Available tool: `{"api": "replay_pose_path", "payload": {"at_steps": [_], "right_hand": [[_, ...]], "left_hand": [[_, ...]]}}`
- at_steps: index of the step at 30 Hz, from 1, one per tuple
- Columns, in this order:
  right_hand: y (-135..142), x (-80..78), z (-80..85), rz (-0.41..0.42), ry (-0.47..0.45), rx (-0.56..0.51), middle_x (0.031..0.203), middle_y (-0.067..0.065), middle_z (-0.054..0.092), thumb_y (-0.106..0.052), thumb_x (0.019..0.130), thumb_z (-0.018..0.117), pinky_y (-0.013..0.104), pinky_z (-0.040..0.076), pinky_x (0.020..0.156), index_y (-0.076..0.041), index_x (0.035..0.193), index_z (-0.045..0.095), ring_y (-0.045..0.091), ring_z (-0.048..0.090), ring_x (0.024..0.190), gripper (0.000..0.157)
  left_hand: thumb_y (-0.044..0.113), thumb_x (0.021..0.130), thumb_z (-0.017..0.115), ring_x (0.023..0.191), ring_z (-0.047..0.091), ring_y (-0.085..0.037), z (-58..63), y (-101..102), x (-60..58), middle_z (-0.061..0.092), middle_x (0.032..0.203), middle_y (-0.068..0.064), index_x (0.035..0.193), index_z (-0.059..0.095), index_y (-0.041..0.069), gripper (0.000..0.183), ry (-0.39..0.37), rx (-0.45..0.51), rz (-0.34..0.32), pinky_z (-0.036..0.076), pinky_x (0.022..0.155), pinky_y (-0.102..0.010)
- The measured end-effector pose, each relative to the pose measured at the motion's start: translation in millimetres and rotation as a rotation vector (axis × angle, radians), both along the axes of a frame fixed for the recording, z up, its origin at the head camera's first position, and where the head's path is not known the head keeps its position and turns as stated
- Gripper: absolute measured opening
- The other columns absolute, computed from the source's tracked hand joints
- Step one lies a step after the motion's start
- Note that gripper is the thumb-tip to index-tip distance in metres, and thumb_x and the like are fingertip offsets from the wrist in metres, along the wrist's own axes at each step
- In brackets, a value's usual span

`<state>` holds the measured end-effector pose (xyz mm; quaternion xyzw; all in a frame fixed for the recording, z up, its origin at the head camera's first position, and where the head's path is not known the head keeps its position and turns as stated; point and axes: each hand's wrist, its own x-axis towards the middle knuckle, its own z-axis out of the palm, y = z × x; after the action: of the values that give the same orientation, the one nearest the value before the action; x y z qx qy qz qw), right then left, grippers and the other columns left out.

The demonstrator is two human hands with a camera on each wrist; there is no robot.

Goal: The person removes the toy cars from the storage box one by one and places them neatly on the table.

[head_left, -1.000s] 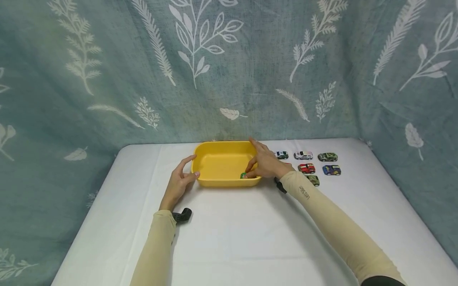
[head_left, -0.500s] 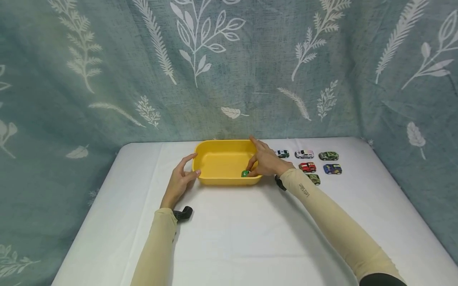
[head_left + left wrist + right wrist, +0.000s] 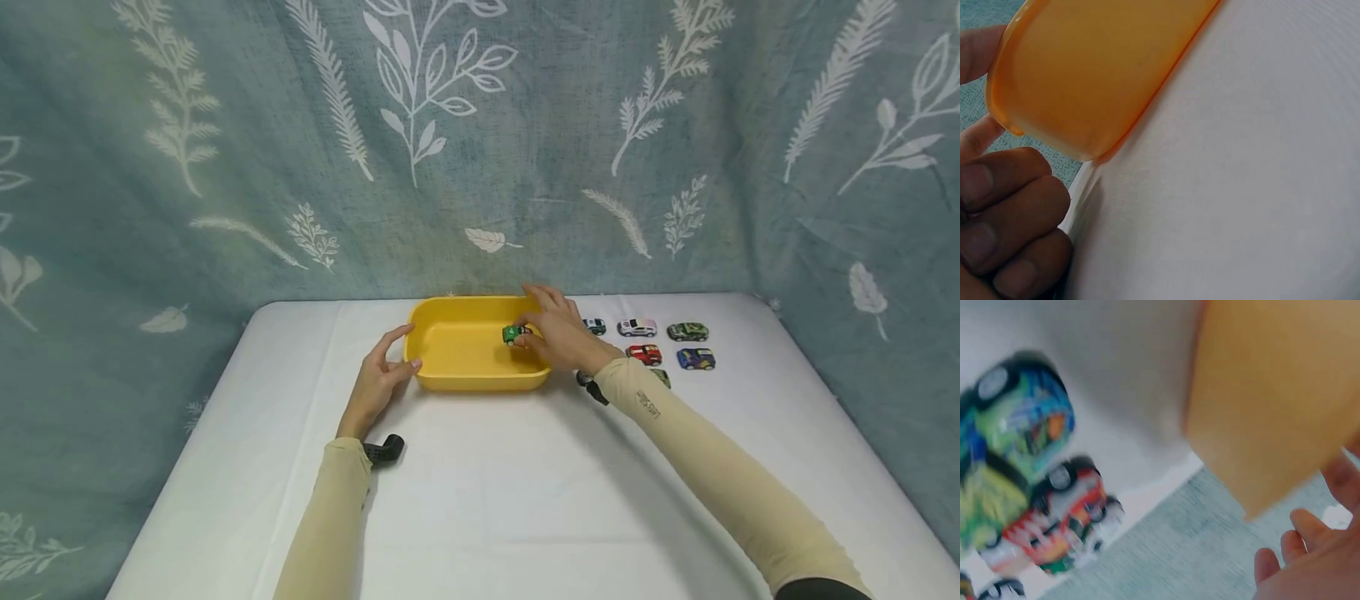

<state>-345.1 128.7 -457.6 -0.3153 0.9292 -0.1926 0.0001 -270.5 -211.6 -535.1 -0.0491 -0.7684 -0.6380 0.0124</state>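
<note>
A yellow plastic tray (image 3: 459, 357) sits near the back edge of the white table. My left hand (image 3: 372, 385) grips its left end by the rim; in the left wrist view, two fingertips meet the tray wall (image 3: 1094, 75) while the other fingers (image 3: 1019, 209) are curled below. Over the right end of the tray, my right hand (image 3: 564, 340) pinches a small green toy car (image 3: 513, 335) between thumb and finger. The right wrist view shows the right hand (image 3: 1319, 559) beside the blurred tray (image 3: 1266, 394), with the green car hidden there.
Right of the tray stand several toy cars in rows: a white one (image 3: 637, 327), a camouflage green one (image 3: 687, 332), a red one (image 3: 645, 354) and a blue one (image 3: 696, 359). My right forearm partly covers others. A patterned curtain (image 3: 450, 225) hangs behind the table.
My right hand has raised the green toy car from the tray's front right corner, so more of the car shows. The left hand keeps its hold on the tray.
</note>
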Motion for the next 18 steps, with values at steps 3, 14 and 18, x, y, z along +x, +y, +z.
{"api": "replay_pose_path", "payload": {"at_steps": [3, 14, 18], "right_hand": [[4, 2.3, 10.5, -0.003, 0.066, -0.008, 0.167, 0.018, 0.038, -0.031, 0.105, 0.066, 0.064, 0.028, 0.118, -0.010, 0.131, 0.073, 0.042, 0.031, 0.152, 0.034], [45, 7.5, 25.5, -0.061, 0.068, 0.051, 0.122, 0.012, 0.074, -0.030, 0.109, 0.060, 0.050, 0.054, 0.087, -0.010, 0.142, 0.061, 0.035, 0.065, 0.108, 0.039], [62, 7.4, 26.8, -0.106, 0.027, 0.070, 0.126, 0.015, 0.073, -0.028, 0.109, 0.060, 0.052, 0.054, 0.092, -0.007, 0.142, 0.060, 0.037, 0.064, 0.113, 0.039]], "left_hand": [[0.021, 0.097, 0.072, 0.045, 0.031, -0.011, 0.3, 0, 0.1, 0.040, 0.054, 0.005, 0.157, 0.050, 0.031, 0.064, -0.004, -0.003, -0.001, 0.029, 0.045, -0.026], [0.019, 0.097, 0.072, 0.044, 0.030, -0.010, -0.7, 1, 1.3, 0.040, 0.052, 0.005, 0.157, 0.050, 0.029, 0.065, 0.008, -0.013, 0.004, 0.027, 0.044, -0.026], [0.019, 0.097, 0.072, 0.044, 0.030, -0.009, -0.8, 2, 0.2, 0.040, 0.052, 0.006, 0.157, 0.050, 0.029, 0.064, 0.011, -0.016, 0.003, 0.027, 0.044, -0.026]]}}
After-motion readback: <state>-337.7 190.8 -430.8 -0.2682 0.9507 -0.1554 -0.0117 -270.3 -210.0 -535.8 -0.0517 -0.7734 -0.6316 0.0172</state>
